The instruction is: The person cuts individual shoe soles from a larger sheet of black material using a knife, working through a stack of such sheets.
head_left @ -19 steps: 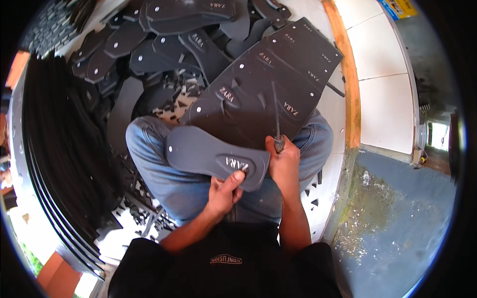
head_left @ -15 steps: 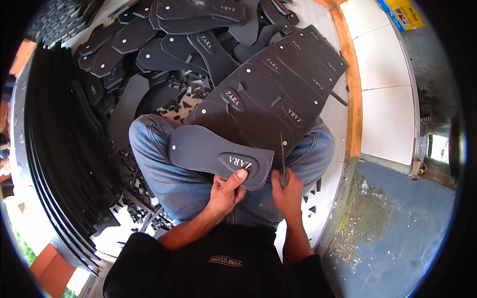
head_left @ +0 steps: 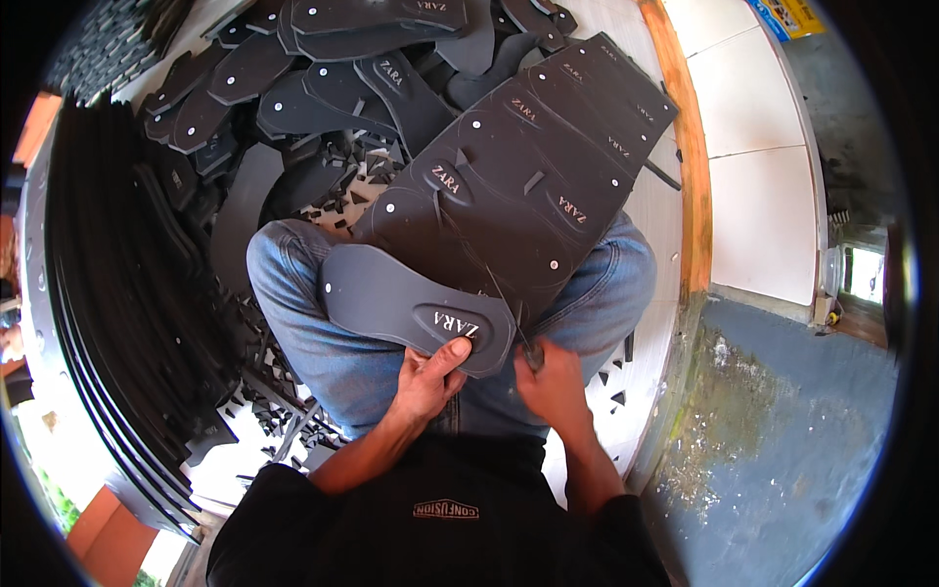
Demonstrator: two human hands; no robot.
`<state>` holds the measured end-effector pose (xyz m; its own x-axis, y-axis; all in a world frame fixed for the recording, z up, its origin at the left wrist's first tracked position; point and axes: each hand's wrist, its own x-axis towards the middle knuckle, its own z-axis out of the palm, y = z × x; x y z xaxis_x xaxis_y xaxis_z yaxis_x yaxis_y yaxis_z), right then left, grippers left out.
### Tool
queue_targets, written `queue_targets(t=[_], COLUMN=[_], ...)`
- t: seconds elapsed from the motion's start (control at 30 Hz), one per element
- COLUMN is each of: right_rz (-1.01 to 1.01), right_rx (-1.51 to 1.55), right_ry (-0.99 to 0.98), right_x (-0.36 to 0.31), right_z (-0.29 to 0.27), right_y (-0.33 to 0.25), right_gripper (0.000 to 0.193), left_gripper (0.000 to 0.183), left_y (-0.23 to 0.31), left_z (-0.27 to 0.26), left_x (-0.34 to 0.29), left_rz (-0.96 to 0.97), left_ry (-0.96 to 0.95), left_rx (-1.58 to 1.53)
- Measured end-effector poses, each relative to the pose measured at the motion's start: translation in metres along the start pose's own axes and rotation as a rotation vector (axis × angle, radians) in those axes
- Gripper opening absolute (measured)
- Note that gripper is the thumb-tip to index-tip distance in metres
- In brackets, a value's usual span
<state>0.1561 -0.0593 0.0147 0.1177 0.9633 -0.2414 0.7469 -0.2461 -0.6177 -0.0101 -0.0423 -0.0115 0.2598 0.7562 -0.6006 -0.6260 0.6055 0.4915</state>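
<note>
My left hand (head_left: 425,380) grips a dark grey shoe sole (head_left: 377,289) near its wider end, thumb on top beside the raised oval pad. The sole lies across my lap, its narrower waist curving off to the left. In my right hand (head_left: 551,384) is a thin-bladed knife (head_left: 533,354), its fingers closed round the handle. The blade points up and away, along the sole's right end, where a small corner piece (head_left: 519,313) stands off the rounded edge. Beneath and beyond the sole, a large black foam sheet (head_left: 499,196) with moulded sole outlines rests on my knees.
Cut soles (head_left: 293,103) are heaped on the floor ahead. Tall stacked black sheets (head_left: 117,284) stand at the left. Small black offcuts (head_left: 357,186) litter the floor between. A wooden strip (head_left: 696,215) runs along the right, beside white tiles (head_left: 763,215) and a grey floor patch (head_left: 802,421).
My right hand has moved slightly left and down with the knife, the blade now against the sole's right end. That end's square corner is now cut round. The view has shifted slightly.
</note>
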Motion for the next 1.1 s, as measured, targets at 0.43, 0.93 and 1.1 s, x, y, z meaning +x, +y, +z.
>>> queue_targets(t=[0.43, 0.93, 1.1], right_rz=[0.285, 0.259, 0.301], right_rx=[0.363, 0.614, 0.791], right_ry=[0.082, 0.282, 0.412], right_x=[0.020, 0.019, -0.001], right_z=[0.000, 0.002, -0.014], right_y=[0.012, 0.033, 0.020], right_gripper=[0.025, 0.028, 0.029], left_gripper=[0.044, 0.027, 0.019], left_y=[0.176, -0.019, 0.087], left_z=[0.048, 0.029, 0.092], left_x=[0.092, 0.051, 0.033], left_rz=[0.566, -0.318, 0.198], left_ry=[-0.233, 0.151, -0.031], left_rx=[0.441, -0.112, 0.054])
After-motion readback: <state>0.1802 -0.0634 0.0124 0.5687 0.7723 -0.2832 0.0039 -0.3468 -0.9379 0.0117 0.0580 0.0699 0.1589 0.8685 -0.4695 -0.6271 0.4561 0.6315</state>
